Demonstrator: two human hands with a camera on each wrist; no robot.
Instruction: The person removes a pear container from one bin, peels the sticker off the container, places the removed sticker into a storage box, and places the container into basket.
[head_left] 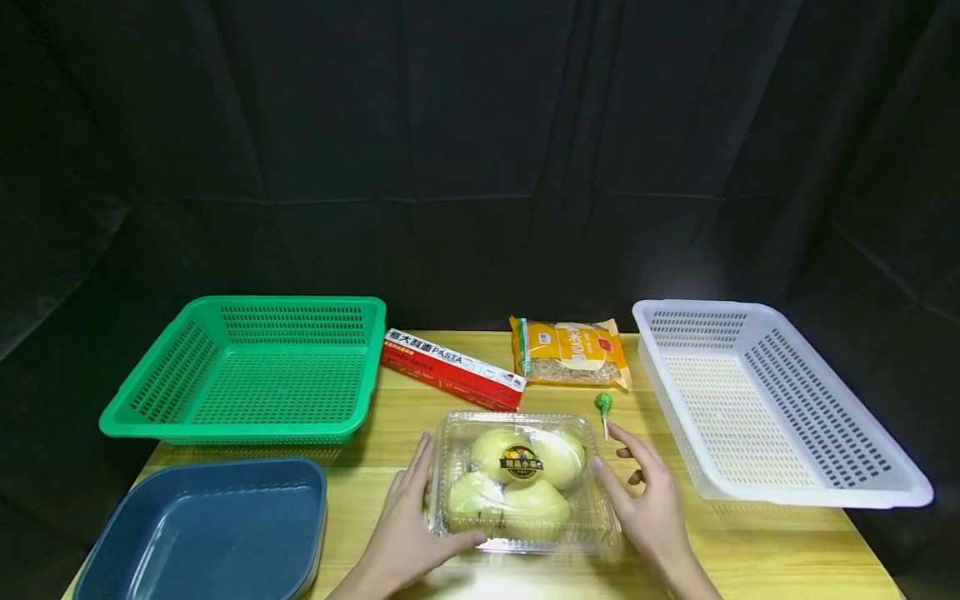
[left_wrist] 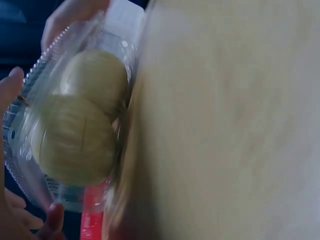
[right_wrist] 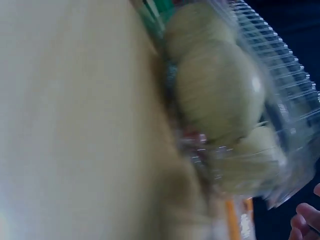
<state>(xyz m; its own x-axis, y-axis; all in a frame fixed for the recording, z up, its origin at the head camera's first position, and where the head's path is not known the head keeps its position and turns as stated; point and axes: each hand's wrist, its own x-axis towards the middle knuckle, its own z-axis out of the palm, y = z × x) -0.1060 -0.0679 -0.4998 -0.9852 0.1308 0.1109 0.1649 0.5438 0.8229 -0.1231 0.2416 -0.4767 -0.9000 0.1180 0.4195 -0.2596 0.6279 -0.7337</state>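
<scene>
A clear plastic clamshell box of fruit (head_left: 522, 496) sits on the wooden table between both hands, its ribbed lid bearing a round black and gold label. Inside are several round, pale yellow-green fruits (left_wrist: 77, 140). Along the box's left side lies the left hand (head_left: 408, 525), fingers extended and thumb at the front edge. The right hand (head_left: 648, 504) is at the right side, thumb tip by the lid's edge, forefinger reaching forward and other fingers loosely bent. Just beyond that forefinger lies a green lollipop (head_left: 603, 403), stick toward the hand.
Behind the box lie a red and white pasta box (head_left: 453, 369) and an orange bag of grain (head_left: 572, 352). To the left stand a green basket (head_left: 247, 429) and a dark blue tub (head_left: 318, 500); at right, a white basket (head_left: 817, 496). A black curtain (head_left: 480, 167) hangs behind.
</scene>
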